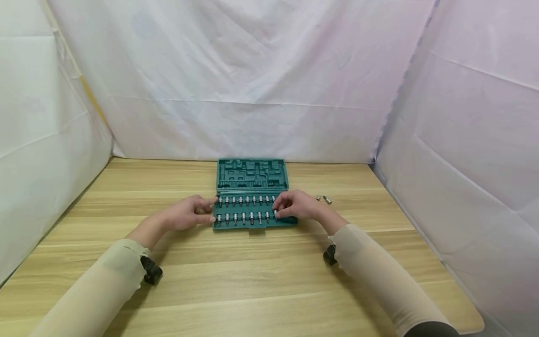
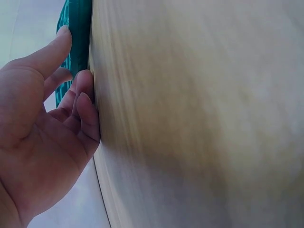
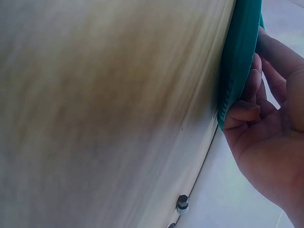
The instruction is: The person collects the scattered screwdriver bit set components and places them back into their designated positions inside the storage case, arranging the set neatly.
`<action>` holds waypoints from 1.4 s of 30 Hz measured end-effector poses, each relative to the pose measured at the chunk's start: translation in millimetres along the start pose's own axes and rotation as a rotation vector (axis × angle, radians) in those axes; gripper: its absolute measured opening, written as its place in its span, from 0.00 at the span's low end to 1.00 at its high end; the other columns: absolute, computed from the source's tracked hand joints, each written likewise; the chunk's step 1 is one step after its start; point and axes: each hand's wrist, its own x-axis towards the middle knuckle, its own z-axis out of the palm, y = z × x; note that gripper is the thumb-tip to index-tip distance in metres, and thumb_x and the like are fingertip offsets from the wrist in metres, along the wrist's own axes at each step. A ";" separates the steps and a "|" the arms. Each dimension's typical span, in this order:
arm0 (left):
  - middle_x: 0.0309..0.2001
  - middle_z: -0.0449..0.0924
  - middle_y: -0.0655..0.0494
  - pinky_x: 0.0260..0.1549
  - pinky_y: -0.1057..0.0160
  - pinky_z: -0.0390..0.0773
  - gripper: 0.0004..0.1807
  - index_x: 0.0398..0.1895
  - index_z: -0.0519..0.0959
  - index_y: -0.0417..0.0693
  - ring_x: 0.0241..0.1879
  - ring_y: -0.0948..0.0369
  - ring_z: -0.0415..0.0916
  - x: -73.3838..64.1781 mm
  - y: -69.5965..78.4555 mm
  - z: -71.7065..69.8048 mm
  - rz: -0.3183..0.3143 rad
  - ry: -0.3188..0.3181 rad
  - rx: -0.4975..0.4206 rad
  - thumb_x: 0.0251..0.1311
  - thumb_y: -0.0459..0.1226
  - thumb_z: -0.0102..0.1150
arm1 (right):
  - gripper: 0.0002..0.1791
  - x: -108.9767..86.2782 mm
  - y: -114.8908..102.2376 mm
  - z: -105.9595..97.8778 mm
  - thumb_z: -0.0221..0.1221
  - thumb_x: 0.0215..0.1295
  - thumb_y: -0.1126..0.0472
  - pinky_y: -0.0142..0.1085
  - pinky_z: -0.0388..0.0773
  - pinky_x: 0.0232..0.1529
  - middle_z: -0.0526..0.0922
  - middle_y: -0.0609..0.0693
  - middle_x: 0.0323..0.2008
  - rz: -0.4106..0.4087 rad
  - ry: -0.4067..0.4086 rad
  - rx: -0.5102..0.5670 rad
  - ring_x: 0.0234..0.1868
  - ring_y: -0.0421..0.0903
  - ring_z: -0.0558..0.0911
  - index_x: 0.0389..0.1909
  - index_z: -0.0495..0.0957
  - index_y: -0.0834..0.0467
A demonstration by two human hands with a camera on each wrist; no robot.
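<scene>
A green plastic case [image 1: 244,207] lies unfolded on the table, with two rows of metal bit sockets [image 1: 251,216] in its near half. My left hand [image 1: 187,214] rests at the case's left edge. Its thumb and forefinger are spread and touch the rim; in the left wrist view the thumb [image 2: 57,50] lies against the case's side. Over the right end of the case, my right hand [image 1: 296,206] pinches a bit socket [image 1: 275,214] at the end of the near row. The right wrist view shows the fingers over the case's edge [image 3: 241,52], with that socket hidden.
Two loose bit sockets [image 1: 327,200] lie on the wooden table [image 1: 236,281] to the right of the case. The moulded lid [image 1: 252,173] lies open toward the back. White sheets [image 1: 244,84] enclose the table at the back and sides.
</scene>
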 end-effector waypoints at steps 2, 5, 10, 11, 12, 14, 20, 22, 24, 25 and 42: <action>0.83 0.65 0.36 0.56 0.52 0.73 0.30 0.75 0.74 0.38 0.67 0.46 0.75 0.4 0.4 0.1 0.005 -0.003 -0.003 0.77 0.45 0.67 | 0.06 -0.4 -0.7 0.3 0.72 0.74 0.57 0.39 0.82 0.47 0.89 0.49 0.41 0.000 -0.005 0.002 0.42 0.44 0.84 0.47 0.89 0.52; 0.83 0.65 0.37 0.55 0.53 0.74 0.28 0.71 0.76 0.38 0.63 0.49 0.75 -0.1 1.2 -0.3 0.009 0.000 0.005 0.77 0.45 0.68 | 0.05 -1.0 -2.6 0.5 0.72 0.74 0.58 0.38 0.83 0.47 0.90 0.48 0.42 0.000 -0.006 -0.006 0.42 0.44 0.85 0.46 0.90 0.52; 0.82 0.66 0.36 0.56 0.53 0.74 0.29 0.73 0.76 0.39 0.60 0.50 0.75 1.0 0.6 -0.3 0.004 0.004 0.011 0.77 0.45 0.67 | 0.04 -0.9 -5.2 0.9 0.72 0.74 0.58 0.38 0.81 0.45 0.89 0.49 0.41 0.002 -0.011 -0.024 0.39 0.44 0.84 0.45 0.90 0.52; 0.81 0.67 0.35 0.55 0.53 0.74 0.30 0.74 0.75 0.39 0.60 0.50 0.75 1.2 0.6 -0.4 0.004 0.004 0.012 0.77 0.45 0.67 | 0.04 -0.5 -5.0 0.9 0.72 0.75 0.58 0.38 0.81 0.44 0.89 0.49 0.40 0.001 -0.013 -0.027 0.39 0.44 0.83 0.45 0.90 0.52; 0.81 0.67 0.35 0.56 0.53 0.74 0.30 0.74 0.75 0.39 0.60 0.50 0.75 1.6 0.4 -0.1 0.003 0.003 0.013 0.78 0.45 0.67 | 0.04 0.0 -4.7 0.9 0.72 0.75 0.58 0.38 0.80 0.44 0.89 0.49 0.40 0.001 -0.015 -0.035 0.38 0.44 0.83 0.45 0.90 0.52; 0.78 0.69 0.33 0.55 0.53 0.74 0.33 0.78 0.72 0.40 0.59 0.50 0.75 1.2 0.7 -0.5 0.001 0.000 0.013 0.78 0.45 0.67 | 0.04 1.4 -4.4 0.8 0.71 0.75 0.58 0.38 0.79 0.43 0.88 0.49 0.39 -0.004 -0.020 -0.053 0.38 0.44 0.81 0.45 0.89 0.52; 0.78 0.70 0.33 0.55 0.53 0.73 0.36 0.82 0.69 0.42 0.61 0.49 0.75 0.6 0.0 0.6 -0.008 -0.003 0.002 0.78 0.45 0.67 | 0.10 4.0 -1.4 -0.6 0.72 0.75 0.54 0.39 0.75 0.40 0.84 0.48 0.35 -0.015 -0.029 -0.116 0.34 0.45 0.77 0.52 0.87 0.50; 0.77 0.71 0.32 0.55 0.53 0.73 0.38 0.84 0.67 0.44 0.62 0.49 0.75 0.3 -0.1 0.8 -0.012 -0.003 0.006 0.77 0.46 0.67 | 0.14 4.5 0.6 -0.6 0.72 0.74 0.53 0.39 0.75 0.39 0.84 0.48 0.36 -0.016 -0.028 -0.120 0.34 0.45 0.77 0.56 0.86 0.49; 0.77 0.70 0.32 0.54 0.53 0.73 0.36 0.82 0.69 0.43 0.60 0.50 0.75 0.3 0.0 0.8 -0.014 -0.003 0.005 0.77 0.46 0.67 | 0.17 4.7 1.3 -0.7 0.72 0.74 0.52 0.39 0.75 0.40 0.84 0.49 0.37 -0.020 -0.029 -0.121 0.35 0.45 0.77 0.60 0.86 0.48; 0.77 0.70 0.32 0.54 0.54 0.73 0.36 0.82 0.70 0.42 0.60 0.50 0.75 0.1 0.4 0.5 -0.012 0.000 0.004 0.77 0.46 0.68 | 0.18 5.0 0.8 -0.7 0.72 0.74 0.52 0.38 0.75 0.40 0.84 0.49 0.37 -0.020 -0.030 -0.125 0.35 0.45 0.77 0.62 0.85 0.48; 0.76 0.71 0.29 0.49 0.56 0.74 0.37 0.82 0.69 0.41 0.50 0.53 0.73 0.8 0.5 -0.9 0.015 -0.011 0.019 0.77 0.46 0.67 | 0.17 9.6 -11.4 -5.8 0.72 0.75 0.57 0.37 0.71 0.38 0.80 0.50 0.34 0.050 -0.092 -0.130 0.33 0.45 0.74 0.61 0.84 0.50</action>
